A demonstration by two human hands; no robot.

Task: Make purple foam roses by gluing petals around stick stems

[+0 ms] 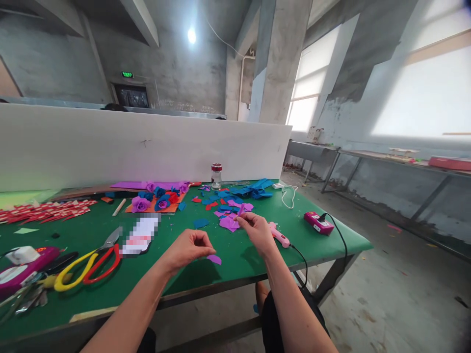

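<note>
My left hand (191, 246) is closed in a pinch on a small purple paper petal (214, 259), held low over the front of the green table. In the fingers of my right hand (255, 229) is a small rolled purple paper piece (241, 210). Just beneath that hand lie flat purple paper petals (228, 223). A pink glue gun (281, 237) rests right of my right hand, partly hidden by it, its black cord running off the table edge. Finished paper roses (142, 202) in purple, blue and red sit on an orange sheet to the left.
Scissors (88, 267) with yellow and red handles lie left. Blue paper pieces (257, 189) and a red-lidded glass jar (217, 177) are at the back, before a white partition (154, 152). A magenta power strip (318, 223) sits near the right edge.
</note>
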